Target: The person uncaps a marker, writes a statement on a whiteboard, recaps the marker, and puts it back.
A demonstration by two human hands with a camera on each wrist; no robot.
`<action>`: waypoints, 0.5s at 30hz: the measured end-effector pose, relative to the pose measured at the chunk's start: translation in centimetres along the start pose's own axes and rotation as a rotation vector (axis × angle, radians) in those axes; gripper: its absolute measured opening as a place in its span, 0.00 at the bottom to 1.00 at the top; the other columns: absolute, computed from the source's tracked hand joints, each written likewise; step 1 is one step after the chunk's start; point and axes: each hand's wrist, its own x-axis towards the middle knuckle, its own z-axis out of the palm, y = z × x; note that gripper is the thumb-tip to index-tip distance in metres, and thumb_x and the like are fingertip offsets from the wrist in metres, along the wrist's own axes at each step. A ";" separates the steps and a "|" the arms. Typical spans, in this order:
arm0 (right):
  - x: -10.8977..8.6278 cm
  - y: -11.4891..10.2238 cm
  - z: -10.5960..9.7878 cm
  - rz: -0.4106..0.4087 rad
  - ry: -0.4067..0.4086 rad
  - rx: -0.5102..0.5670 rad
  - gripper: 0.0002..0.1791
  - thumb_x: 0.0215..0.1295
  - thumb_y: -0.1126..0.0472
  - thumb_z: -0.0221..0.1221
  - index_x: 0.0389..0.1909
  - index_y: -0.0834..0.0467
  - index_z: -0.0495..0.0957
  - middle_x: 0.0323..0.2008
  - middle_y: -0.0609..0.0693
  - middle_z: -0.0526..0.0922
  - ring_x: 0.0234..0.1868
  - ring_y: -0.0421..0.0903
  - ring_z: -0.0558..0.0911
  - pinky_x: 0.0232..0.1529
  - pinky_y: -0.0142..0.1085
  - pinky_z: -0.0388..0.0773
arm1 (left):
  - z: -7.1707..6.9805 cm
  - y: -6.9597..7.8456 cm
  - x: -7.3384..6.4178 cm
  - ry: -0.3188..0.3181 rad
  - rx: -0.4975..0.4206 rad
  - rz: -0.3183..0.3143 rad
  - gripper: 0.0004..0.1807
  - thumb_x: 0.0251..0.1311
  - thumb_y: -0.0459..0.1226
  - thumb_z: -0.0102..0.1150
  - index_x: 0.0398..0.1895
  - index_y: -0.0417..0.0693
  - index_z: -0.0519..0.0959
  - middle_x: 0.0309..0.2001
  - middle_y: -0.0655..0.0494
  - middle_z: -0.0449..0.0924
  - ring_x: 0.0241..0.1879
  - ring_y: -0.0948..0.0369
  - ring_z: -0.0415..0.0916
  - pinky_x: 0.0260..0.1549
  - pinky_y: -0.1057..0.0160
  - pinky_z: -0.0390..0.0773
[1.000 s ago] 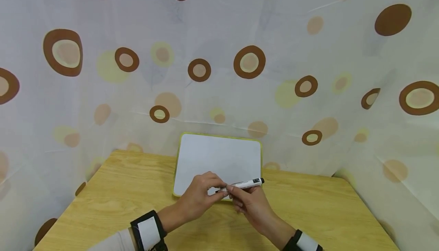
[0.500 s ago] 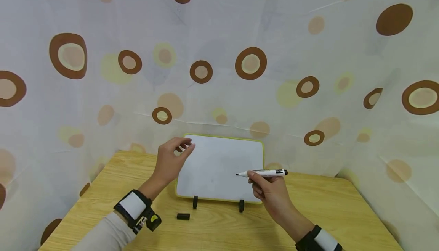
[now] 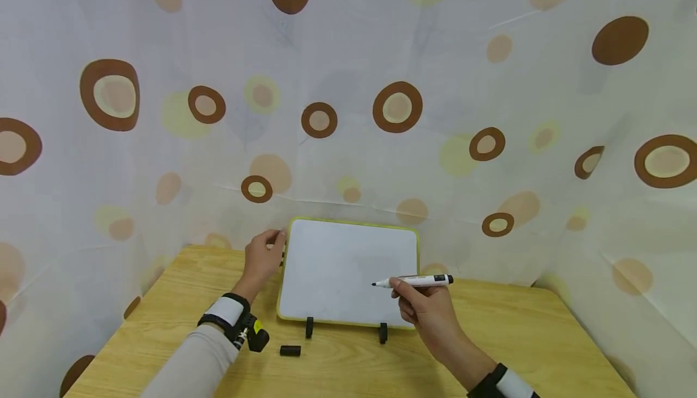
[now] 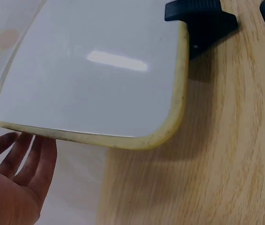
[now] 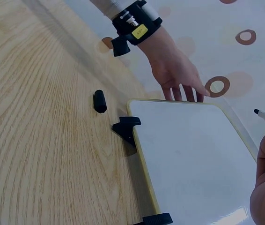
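A whiteboard [image 3: 348, 271] with a yellow frame stands tilted on the table, in two black stand feet [image 3: 309, 327]. My left hand [image 3: 262, 257] is at its left edge, fingers reaching behind the frame. In the left wrist view these fingers [image 4: 41, 161] are partly hidden by the board; in the right wrist view the thumb appears apart from the board's front. My right hand [image 3: 435, 316] pinches an uncapped white marker [image 3: 422, 280] in front of the board's lower right, its black tip pointing left. In the right wrist view only the marker's tip end [image 5: 263, 115] shows.
A short black cylinder-like piece [image 3: 290, 351] lies on the wooden table [image 3: 337, 374], left of the nearer stand feet. Behind the table hangs a white curtain [image 3: 348, 162] with brown and yellow spots, close to the board's back.
My left hand has left the marker and moved left, past the board's front, to its left edge. My right hand has moved right with the marker, whose tip is now bare.
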 end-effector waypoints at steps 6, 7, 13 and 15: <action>0.0 0.2 0.1 -0.006 0.010 -0.023 0.07 0.71 0.63 0.64 0.33 0.61 0.86 0.26 0.47 0.83 0.17 0.38 0.61 0.23 0.33 0.57 | 0.6 -1.2 0.1 -0.029 0.010 0.003 0.19 0.76 0.46 0.55 0.42 0.41 0.88 0.34 0.49 0.84 0.29 0.58 0.73 0.27 0.63 0.72; 0.0 0.2 0.1 -0.010 0.010 -0.028 0.07 0.71 0.63 0.64 0.33 0.62 0.86 0.26 0.47 0.83 0.17 0.39 0.61 0.23 0.33 0.57 | 0.6 -1.2 0.1 -0.027 0.001 0.008 0.19 0.76 0.45 0.55 0.40 0.41 0.88 0.32 0.49 0.83 0.27 0.58 0.73 0.26 0.63 0.72; 0.3 0.1 0.5 -0.038 -0.012 -0.055 0.08 0.71 0.62 0.64 0.34 0.63 0.85 0.25 0.48 0.83 0.16 0.39 0.59 0.22 0.35 0.55 | 0.5 -1.3 0.2 -0.039 -0.037 -0.007 0.20 0.76 0.46 0.56 0.31 0.42 0.86 0.21 0.55 0.74 0.20 0.59 0.67 0.19 0.63 0.68; 0.6 0.1 0.8 -0.057 -0.015 -0.072 0.09 0.70 0.61 0.65 0.34 0.65 0.85 0.25 0.48 0.82 0.16 0.39 0.58 0.22 0.34 0.55 | 0.4 -1.3 0.2 -0.049 -0.042 -0.015 0.21 0.76 0.47 0.56 0.29 0.42 0.85 0.20 0.55 0.71 0.20 0.59 0.67 0.19 0.63 0.67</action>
